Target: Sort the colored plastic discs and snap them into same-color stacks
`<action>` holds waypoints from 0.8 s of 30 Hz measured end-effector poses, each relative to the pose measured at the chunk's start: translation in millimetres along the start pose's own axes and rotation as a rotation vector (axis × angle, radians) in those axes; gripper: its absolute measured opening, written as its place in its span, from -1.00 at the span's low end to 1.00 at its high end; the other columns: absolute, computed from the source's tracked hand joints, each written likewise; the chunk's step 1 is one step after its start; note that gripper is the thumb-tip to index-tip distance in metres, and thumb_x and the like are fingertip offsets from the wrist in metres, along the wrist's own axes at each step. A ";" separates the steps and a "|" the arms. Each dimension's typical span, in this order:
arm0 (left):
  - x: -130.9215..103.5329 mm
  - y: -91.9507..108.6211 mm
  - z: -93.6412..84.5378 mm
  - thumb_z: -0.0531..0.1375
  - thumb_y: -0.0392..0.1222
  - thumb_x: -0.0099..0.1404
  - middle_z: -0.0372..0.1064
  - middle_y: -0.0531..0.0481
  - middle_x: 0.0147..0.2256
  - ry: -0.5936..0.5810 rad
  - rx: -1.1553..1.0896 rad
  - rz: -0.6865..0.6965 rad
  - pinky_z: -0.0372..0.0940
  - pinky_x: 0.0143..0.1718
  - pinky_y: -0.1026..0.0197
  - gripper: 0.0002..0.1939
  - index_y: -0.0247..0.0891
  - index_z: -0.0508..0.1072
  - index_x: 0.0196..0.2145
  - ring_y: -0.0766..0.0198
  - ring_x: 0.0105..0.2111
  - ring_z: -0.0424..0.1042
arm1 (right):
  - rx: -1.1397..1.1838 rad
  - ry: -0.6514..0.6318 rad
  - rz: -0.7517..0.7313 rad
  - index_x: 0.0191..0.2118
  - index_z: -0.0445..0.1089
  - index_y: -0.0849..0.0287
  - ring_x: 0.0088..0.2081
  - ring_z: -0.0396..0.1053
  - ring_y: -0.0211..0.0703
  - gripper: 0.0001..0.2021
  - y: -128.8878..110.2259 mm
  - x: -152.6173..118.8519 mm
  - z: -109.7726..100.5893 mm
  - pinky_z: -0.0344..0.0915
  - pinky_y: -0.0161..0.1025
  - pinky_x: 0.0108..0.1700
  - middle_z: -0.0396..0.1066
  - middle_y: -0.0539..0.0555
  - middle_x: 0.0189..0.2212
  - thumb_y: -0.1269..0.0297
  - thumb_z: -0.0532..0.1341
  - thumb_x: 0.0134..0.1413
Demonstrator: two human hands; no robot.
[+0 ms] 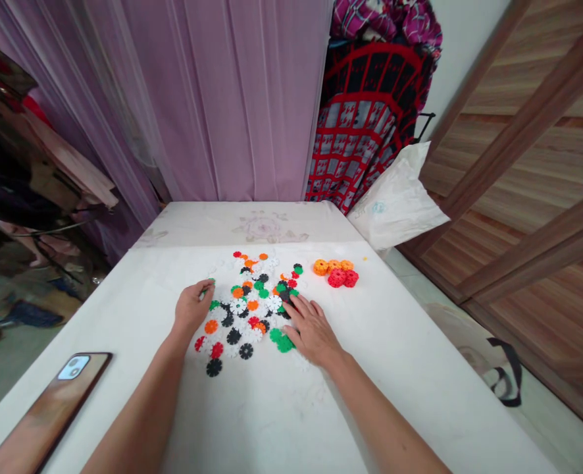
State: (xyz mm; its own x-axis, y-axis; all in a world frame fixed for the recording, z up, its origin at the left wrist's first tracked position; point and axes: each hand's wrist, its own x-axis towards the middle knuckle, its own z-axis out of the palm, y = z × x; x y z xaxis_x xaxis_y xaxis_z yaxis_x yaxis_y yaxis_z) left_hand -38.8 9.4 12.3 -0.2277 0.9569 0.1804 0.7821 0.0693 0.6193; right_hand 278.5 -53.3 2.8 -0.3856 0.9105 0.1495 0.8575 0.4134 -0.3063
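While the left hand (193, 308) sits at the left edge of the loose notched discs (253, 305), its grip is closed, thumb and fingers together on a green disc (211, 282); can't tell if it's one or several. Right hand (315, 330) is palm down at the right side of the spread, grip apart: fingers fanned, fingertips on dark and green discs, thumb beside a green cluster (281, 340). Can't see under the palm.

Loose discs are mid tabletop (380, 375), between the hands: white, black, orange, red, green, mixed and overlapping. Past the right fingertips, two sorted groups: orange stacks (321, 267) at the back, red stacks (343, 278) just in front, close together. Phone (45, 415) lies at the near left, camera side up, well apart from the discs.

Surface is white, floral print toward the far end. White bag (395, 201) at the far right edge, purple curtain (232, 99) behind, wood-panel doors (523, 171) on the right.
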 end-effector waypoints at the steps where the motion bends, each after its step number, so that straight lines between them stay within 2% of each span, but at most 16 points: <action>1: -2.5 -0.7 -0.4 0.07 -0.04 0.26 0.60 -0.10 -0.09 -0.018 0.005 0.031 0.35 0.07 0.13 -0.59 -0.22 0.58 -0.08 0.13 -0.04 0.53 | 0.003 0.001 0.001 0.34 0.26 0.07 0.40 0.07 0.09 -0.50 -0.3 5.6 0.8 -0.02 0.16 0.39 0.15 0.18 0.39 0.12 0.10 0.36; 3: -10.3 -2.4 -2.2 0.05 -0.04 0.28 0.55 -0.13 0.01 -0.059 0.019 0.092 0.29 0.17 0.10 -0.57 -0.25 0.57 -0.05 0.12 0.06 0.48 | 0.018 0.047 0.023 0.31 0.29 0.11 0.37 0.13 0.08 -0.53 0.0 15.4 3.3 0.02 0.14 0.37 0.21 0.18 0.35 0.15 0.07 0.37; 7: -37.8 -4.2 -6.8 0.02 0.07 0.36 0.39 -0.17 0.21 -0.172 0.064 0.181 0.16 0.30 0.01 -0.43 -0.27 0.44 0.18 0.08 0.30 0.24 | 0.107 0.261 0.047 0.18 0.43 0.19 0.23 0.32 0.03 -0.58 1.8 20.2 10.3 0.13 0.07 0.33 0.42 0.21 0.20 0.23 0.01 0.37; 11: -75.8 1.5 -2.0 0.06 0.16 0.38 0.15 -0.15 0.36 -0.241 0.213 0.298 0.00 0.35 -0.25 -0.38 -0.09 0.32 0.31 -0.07 0.39 0.05 | 0.293 0.420 -0.020 0.09 0.51 0.17 0.19 0.36 -0.01 -0.59 5.8 4.6 20.0 0.17 0.03 0.32 0.46 0.20 0.15 0.20 0.00 0.34; 13: -92.4 7.7 6.0 0.10 0.19 0.36 0.10 -0.13 0.39 -0.237 0.305 0.356 -0.07 0.35 -0.35 -0.38 0.01 0.31 0.31 -0.14 0.40 0.01 | 0.449 0.491 0.063 0.07 0.52 0.16 0.19 0.37 -0.02 -0.58 10.4 -3.6 25.2 0.20 0.02 0.32 0.47 0.20 0.14 0.16 0.01 0.32; 15: -103.1 16.2 15.6 0.14 0.22 0.33 0.06 -0.12 0.40 -0.229 0.359 0.413 -0.10 0.35 -0.37 -0.35 0.07 0.29 0.32 -0.18 0.41 -0.01 | 0.654 0.566 0.225 0.05 0.52 0.15 0.16 0.40 -0.02 -0.57 16.5 -8.3 29.0 0.24 0.03 0.29 0.50 0.20 0.11 0.09 0.04 0.28; 18: -105.6 32.5 27.4 0.14 0.23 0.34 0.05 -0.11 0.41 -0.226 0.397 0.412 -0.12 0.34 -0.39 -0.36 0.10 0.28 0.33 -0.17 0.41 -0.01 | 1.000 0.641 0.430 -0.03 0.54 0.15 0.10 0.45 0.02 -0.58 24.1 -9.4 29.3 0.29 0.05 0.23 0.55 0.20 0.01 0.00 0.17 0.16; 20: -102.8 44.8 31.3 0.11 0.21 0.37 0.08 -0.14 0.39 -0.220 0.415 0.375 -0.13 0.33 -0.43 -0.39 0.06 0.30 0.32 -0.17 0.40 0.01 | 1.205 0.663 0.487 -0.11 0.57 0.17 0.04 0.48 0.04 -0.60 26.5 -9.0 26.1 0.33 0.05 0.18 0.57 0.20 -0.05 -0.01 0.27 0.04; 22: -102.6 57.2 33.1 0.08 0.15 0.40 0.10 -0.19 0.38 -0.173 0.429 0.315 -0.10 0.33 -0.43 -0.42 -0.01 0.33 0.30 -0.17 0.39 0.04 | 1.368 0.671 0.506 -0.19 0.58 0.18 -0.02 0.51 0.03 -0.61 27.5 -9.8 21.2 0.38 0.04 0.13 0.59 0.19 -0.11 0.00 0.35 -0.07; 24: -109.2 69.0 36.4 0.05 0.11 0.43 0.15 -0.22 0.36 -0.118 0.432 0.314 -0.11 0.33 -0.42 -0.45 -0.07 0.34 0.29 -0.17 0.37 0.07 | 1.497 0.673 0.501 -0.23 0.57 0.19 -0.08 0.52 0.00 -0.62 28.6 -11.5 16.0 0.41 0.04 0.09 0.59 0.19 -0.15 0.02 0.40 -0.12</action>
State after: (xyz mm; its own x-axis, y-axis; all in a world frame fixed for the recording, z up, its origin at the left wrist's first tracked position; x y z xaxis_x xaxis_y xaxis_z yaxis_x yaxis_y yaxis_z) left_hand 61.2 -80.0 7.6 0.1024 0.9735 0.2044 0.9747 -0.1393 0.1751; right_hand 302.0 -51.9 -22.8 0.3367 0.9416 -0.0090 -0.3513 0.1167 -0.9289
